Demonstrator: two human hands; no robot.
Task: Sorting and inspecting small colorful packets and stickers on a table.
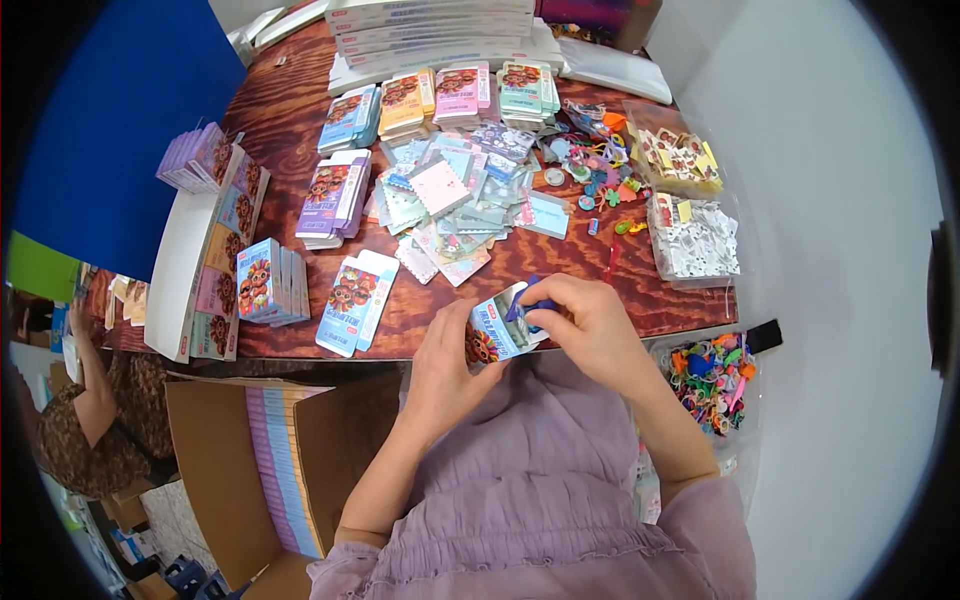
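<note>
My left hand [438,358] is closed around a small blue printed card box [492,338] in front of the table edge, above my lap. The box is tilted, with its opening toward my right hand [597,325]. Between the right thumb and fingers is a small dark purple-blue item [527,297], held at the box's opening; its kind is partly hidden by my fingers. Flattened blue box blanks [352,302] lie on the table just left of my hands. Beyond my hands is a loose heap of pastel cards and packets [440,188].
Box stacks [335,195] in several colours stand behind. A white display tray [185,265] is at left, a carton [205,450] below it. Small colourful trinkets [605,170] and plastic trays of small pieces [697,240] lie right. Another person [100,410] works far left.
</note>
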